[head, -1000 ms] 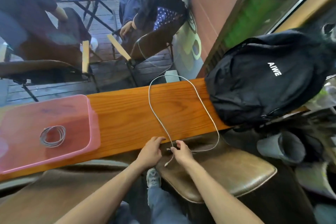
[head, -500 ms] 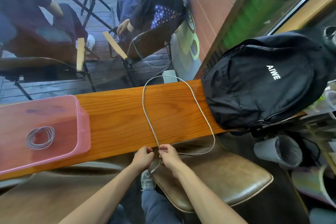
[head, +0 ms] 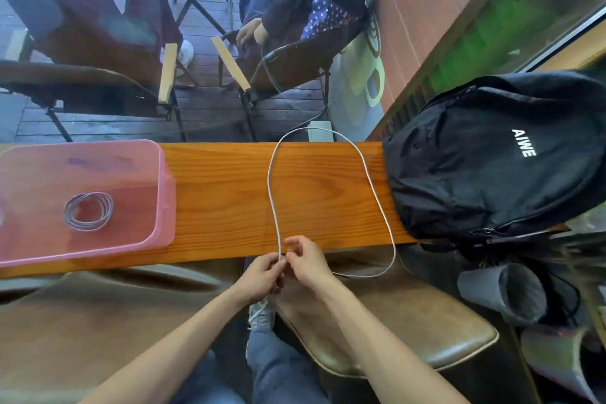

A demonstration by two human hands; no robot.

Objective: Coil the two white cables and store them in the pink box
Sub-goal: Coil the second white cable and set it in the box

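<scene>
Both hands, left hand and right hand, pinch the white cable at 6 o'clock. It looks light and limp, so the grip belongs near that pinched end, feeding loops.

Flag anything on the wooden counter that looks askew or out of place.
Nothing is spilled or damaged. The black backpack overhangs the orange wooden counter's near edge, and the loose white cable's loop droops off that edge. The translucent pink plastic box sits flat.
</scene>
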